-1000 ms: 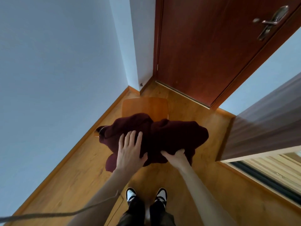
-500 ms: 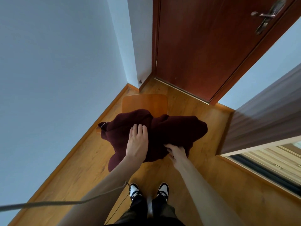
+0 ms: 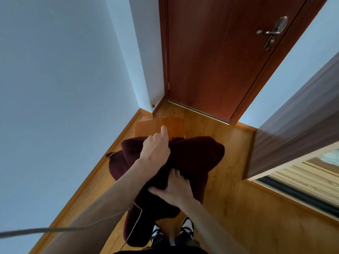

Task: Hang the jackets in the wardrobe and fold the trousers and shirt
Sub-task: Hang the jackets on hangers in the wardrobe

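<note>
Head view: left hand [image 3: 156, 146] and right hand [image 3: 177, 189] on maroon jacket [image 3: 194, 158].

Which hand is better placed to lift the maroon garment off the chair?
Left. The left hand already grips the maroon garment at its top above the chair; the right hand only presses flat lower down.

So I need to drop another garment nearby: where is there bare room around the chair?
Bare floor lies between the chair, the door and the wardrobe panel. The chair seat is crowded: the maroon garment covers it, with the left hand gripping it and the right hand pressing on it.
</note>
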A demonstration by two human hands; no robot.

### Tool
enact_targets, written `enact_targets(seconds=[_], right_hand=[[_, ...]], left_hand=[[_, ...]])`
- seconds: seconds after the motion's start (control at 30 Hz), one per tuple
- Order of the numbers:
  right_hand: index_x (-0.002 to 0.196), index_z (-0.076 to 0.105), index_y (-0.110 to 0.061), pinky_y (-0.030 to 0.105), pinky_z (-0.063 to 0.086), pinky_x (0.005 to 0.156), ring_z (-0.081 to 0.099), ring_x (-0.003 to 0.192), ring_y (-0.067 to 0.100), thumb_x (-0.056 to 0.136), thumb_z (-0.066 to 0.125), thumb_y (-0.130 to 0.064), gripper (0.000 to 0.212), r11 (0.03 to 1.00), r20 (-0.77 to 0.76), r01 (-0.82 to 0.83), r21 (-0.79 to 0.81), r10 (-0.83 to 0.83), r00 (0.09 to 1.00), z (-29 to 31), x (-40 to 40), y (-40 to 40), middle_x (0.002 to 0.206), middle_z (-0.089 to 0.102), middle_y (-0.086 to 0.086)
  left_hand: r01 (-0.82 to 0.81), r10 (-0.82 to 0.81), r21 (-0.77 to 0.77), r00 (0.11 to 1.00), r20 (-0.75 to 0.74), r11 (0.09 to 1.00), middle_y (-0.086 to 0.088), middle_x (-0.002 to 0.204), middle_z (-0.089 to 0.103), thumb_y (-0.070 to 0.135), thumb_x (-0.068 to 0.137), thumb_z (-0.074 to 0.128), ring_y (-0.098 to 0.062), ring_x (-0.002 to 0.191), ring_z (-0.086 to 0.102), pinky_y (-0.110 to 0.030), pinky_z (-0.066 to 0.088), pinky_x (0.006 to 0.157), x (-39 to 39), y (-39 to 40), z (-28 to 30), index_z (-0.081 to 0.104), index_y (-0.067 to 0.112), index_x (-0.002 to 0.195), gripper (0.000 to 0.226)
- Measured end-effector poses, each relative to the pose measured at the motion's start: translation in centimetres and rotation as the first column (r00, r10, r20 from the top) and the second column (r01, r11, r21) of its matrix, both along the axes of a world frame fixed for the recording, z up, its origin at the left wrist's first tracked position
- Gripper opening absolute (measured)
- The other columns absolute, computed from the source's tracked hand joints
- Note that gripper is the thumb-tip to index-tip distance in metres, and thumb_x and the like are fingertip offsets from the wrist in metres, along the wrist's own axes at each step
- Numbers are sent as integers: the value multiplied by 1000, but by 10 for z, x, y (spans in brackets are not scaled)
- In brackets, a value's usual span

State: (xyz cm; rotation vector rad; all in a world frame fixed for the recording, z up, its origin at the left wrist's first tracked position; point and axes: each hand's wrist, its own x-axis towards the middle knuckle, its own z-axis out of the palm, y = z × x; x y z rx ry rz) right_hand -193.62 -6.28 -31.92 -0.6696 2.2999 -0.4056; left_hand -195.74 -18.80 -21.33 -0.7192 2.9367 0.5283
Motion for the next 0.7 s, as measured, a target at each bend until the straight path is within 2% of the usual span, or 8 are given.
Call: enact_targets(seconds=[0.07,0.17,0.27,0.37,0.43,0.53,0.63,0.7], right_hand=[[155,34,-10,43,40,113,53,136,28,96,47,-72,87,998,-245,-36,-51,23,969,10,0,-10,152,49,11],[136,57,-17,35,51,97,67,111,20,108,40,-52,48,965,-369,-107,-240,11,929,20,-17,-8,126,69,3],[121,67,-22,29,57,85,70,96,11,108,38,-54,45,881,-372,-179,-437,4,928,36,-28,5,107,74,-6],[111,69,-24,19,55,77,70,86,5,108,36,-54,45,789,-337,-150,-595,-76,938,58,-34,8,94,73,-12],[99,69,-26,15,50,69,68,75,4,109,40,-48,37,739,-215,-49,-672,-132,968,77,-47,2,80,69,-16],[91,73,-14,27,56,72,71,79,10,109,48,-44,43,593,188,273,-758,-202,961,114,-80,-8,83,74,-2],[94,72,2,32,55,79,70,85,17,108,51,-44,52,474,354,461,-750,-302,885,140,-111,-16,88,74,8],[89,74,-5,34,56,82,71,87,17,106,53,-46,49,440,410,526,-728,-335,848,152,-122,-22,87,73,2]], left_hand=[[11,-11,3,999,-53,1000,-3,70,57,-6,98,49,-15,55,55,-26,36,46,-4,3,14,38,10,133,40],[16,-13,33,996,-94,999,-7,76,60,-9,95,48,-20,62,61,-37,52,52,-7,-2,37,39,10,132,43],[19,-12,49,990,-144,999,-9,79,62,-10,89,45,-28,68,63,-47,57,63,-7,-17,48,42,13,113,34],[72,-47,102,971,-235,992,-3,83,64,3,97,44,-23,72,64,-50,57,67,-4,-31,38,45,19,106,19],[146,-92,157,948,-306,977,3,101,68,26,109,39,-17,89,67,-43,60,81,0,-34,32,48,23,117,13],[228,-181,62,886,-427,972,4,139,57,49,111,32,-13,128,54,-35,46,111,15,-34,26,44,24,141,40],[293,-330,-154,791,-516,944,-1,138,51,57,106,40,-13,122,48,-28,41,106,36,-33,20,44,19,140,52],[336,-362,-138,824,-436,932,3,131,51,66,100,45,-6,107,48,-21,46,93,43,-29,16,43,19,139,61]])
